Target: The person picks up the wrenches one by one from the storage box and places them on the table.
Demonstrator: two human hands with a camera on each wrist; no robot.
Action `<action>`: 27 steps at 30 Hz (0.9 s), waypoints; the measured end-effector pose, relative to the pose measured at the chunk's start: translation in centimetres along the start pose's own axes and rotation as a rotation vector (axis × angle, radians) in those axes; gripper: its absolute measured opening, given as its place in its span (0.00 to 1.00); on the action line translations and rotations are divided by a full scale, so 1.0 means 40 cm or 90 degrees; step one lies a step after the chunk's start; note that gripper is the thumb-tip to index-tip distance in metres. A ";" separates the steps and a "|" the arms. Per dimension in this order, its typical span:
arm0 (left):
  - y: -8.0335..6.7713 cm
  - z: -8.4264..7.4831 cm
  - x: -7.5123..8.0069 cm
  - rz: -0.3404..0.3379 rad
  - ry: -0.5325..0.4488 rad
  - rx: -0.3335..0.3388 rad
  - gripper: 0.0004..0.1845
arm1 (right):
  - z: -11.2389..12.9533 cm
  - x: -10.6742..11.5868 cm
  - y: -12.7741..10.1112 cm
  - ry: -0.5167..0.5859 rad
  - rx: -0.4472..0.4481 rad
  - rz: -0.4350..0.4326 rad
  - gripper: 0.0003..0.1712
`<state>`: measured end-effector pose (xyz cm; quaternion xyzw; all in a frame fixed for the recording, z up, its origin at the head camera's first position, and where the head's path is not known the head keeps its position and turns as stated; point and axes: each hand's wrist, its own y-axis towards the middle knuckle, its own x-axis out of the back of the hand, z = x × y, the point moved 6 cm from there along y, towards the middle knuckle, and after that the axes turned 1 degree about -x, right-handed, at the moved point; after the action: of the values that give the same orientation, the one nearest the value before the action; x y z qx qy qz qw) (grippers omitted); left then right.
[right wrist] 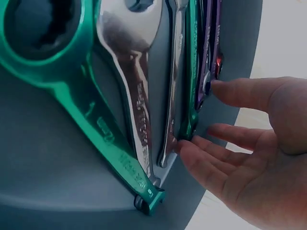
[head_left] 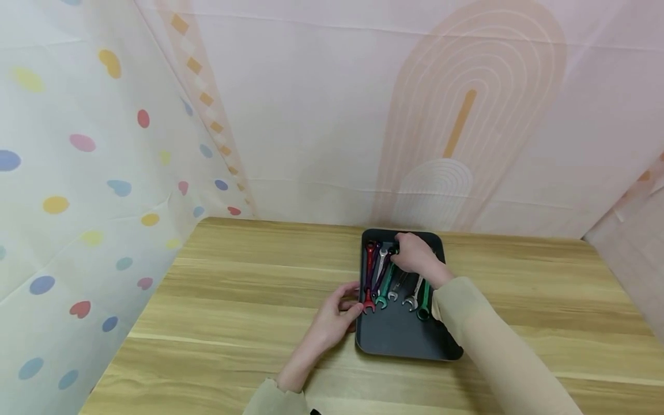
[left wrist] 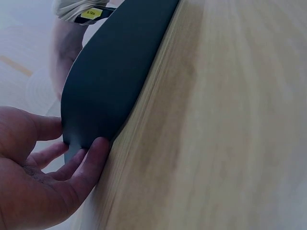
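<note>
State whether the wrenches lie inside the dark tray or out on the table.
Inside: all visible wrenches lie within the dark tray; none on the wooden table.

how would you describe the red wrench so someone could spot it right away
On the wooden table sits a dark rectangular tray holding a row of wrenches. The red metal wrench lies at the row's far left, along the tray's left rim, by the left hand. It is the only red one; its neighbours are purple, green and silver.
</note>
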<state>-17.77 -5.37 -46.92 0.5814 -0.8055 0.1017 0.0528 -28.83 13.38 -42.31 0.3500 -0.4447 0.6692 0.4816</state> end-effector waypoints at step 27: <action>-0.003 -0.004 -0.001 0.002 -0.015 -0.001 0.25 | -0.009 -0.006 0.025 0.026 -0.039 -0.125 0.05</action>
<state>-17.64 -5.35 -46.74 0.5811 -0.8071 0.0946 0.0435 -29.75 13.50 -42.90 0.3632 -0.4187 0.6117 0.5644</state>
